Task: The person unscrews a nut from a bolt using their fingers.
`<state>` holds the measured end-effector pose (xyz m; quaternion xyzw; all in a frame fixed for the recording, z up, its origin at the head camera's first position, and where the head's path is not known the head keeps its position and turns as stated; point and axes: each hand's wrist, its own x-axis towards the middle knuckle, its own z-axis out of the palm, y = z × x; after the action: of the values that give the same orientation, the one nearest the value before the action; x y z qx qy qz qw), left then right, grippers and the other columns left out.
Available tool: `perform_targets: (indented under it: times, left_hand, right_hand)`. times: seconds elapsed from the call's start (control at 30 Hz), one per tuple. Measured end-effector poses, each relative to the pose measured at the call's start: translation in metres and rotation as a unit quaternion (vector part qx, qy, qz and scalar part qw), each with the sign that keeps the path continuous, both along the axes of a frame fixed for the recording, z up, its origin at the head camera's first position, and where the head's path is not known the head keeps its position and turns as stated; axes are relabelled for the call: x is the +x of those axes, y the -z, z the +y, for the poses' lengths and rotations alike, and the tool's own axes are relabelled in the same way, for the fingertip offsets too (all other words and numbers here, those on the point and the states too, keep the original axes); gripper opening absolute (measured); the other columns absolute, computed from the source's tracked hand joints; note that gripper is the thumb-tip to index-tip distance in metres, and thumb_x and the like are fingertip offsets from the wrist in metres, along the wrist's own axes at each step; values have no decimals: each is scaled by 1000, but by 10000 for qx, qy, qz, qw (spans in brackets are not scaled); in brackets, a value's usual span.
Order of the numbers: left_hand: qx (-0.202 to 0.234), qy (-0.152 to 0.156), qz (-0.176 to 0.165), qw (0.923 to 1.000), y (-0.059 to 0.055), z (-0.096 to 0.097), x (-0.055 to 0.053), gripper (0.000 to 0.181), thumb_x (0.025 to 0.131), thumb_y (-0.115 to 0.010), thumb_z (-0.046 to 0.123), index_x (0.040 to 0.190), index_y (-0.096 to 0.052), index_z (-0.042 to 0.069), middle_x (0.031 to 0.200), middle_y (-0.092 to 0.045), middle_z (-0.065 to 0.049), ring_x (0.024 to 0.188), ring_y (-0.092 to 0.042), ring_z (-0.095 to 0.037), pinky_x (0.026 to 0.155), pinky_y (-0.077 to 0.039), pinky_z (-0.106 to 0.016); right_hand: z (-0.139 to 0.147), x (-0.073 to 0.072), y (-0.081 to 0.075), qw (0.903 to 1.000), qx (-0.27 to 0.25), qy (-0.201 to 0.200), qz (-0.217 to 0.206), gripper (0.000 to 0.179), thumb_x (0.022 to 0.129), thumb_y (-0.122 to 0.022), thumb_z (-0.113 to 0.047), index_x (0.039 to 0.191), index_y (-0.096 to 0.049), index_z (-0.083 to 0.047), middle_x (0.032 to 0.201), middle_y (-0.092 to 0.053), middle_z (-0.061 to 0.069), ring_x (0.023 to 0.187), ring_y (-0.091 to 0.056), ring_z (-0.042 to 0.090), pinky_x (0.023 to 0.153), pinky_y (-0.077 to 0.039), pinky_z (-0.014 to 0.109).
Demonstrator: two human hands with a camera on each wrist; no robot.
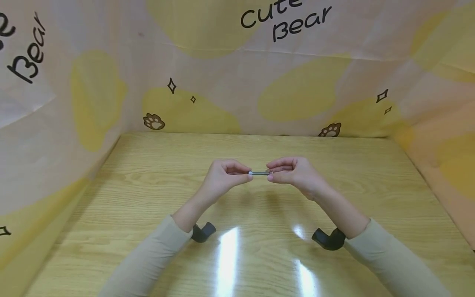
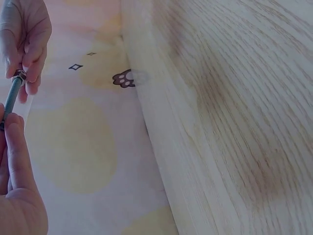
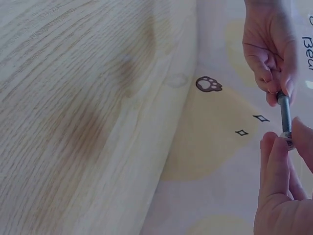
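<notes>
A threaded metal bolt (image 1: 261,173) is held level above the table between both hands. My left hand (image 1: 222,177) pinches its head end between thumb and fingertips. At the other end sits a nut (image 3: 287,141), which my right hand (image 1: 298,175) grips between thumb and fingers. The bare threaded shank spans the gap between the two hands. In the left wrist view, the nut (image 2: 19,75) shows at the fingertips of the right hand (image 2: 27,44), while the bolt head is mostly covered by the left fingers.
The wood-grain table (image 1: 156,198) lies beneath both hands. Patterned cloth (image 1: 230,70) rises behind it and along both sides. A black curved piece sits at each wrist, the left one (image 1: 204,232) and the right one (image 1: 329,239).
</notes>
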<state>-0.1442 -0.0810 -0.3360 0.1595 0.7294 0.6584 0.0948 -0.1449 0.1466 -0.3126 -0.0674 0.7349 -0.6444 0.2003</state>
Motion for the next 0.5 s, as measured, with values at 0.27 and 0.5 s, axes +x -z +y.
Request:
perform_targets:
  times: [0.27, 0.5]
  left_hand:
    - [72, -22, -12, 10000, -1, 2, 1, 18, 78, -74, 7, 94, -70, -2, 92, -69, -10, 82, -67, -21, 77, -54, -34]
    - [55, 0, 56, 10000, -1, 3, -1, 18, 79, -74, 7, 94, -70, -1, 91, -69, -9, 82, -67, -21, 78, -54, -34]
  right_hand:
    - [2, -1, -3, 9977, -439, -74, -517, 25, 90, -62, -10, 103, -61, 11, 82, -69, 9, 75, -67, 14, 74, -55, 27]
    - [3, -3, -3, 9966, -632, -51, -535, 8, 85, -64, 1, 89, -68, -3, 79, -69, 3, 76, -66, 13, 76, -54, 26]
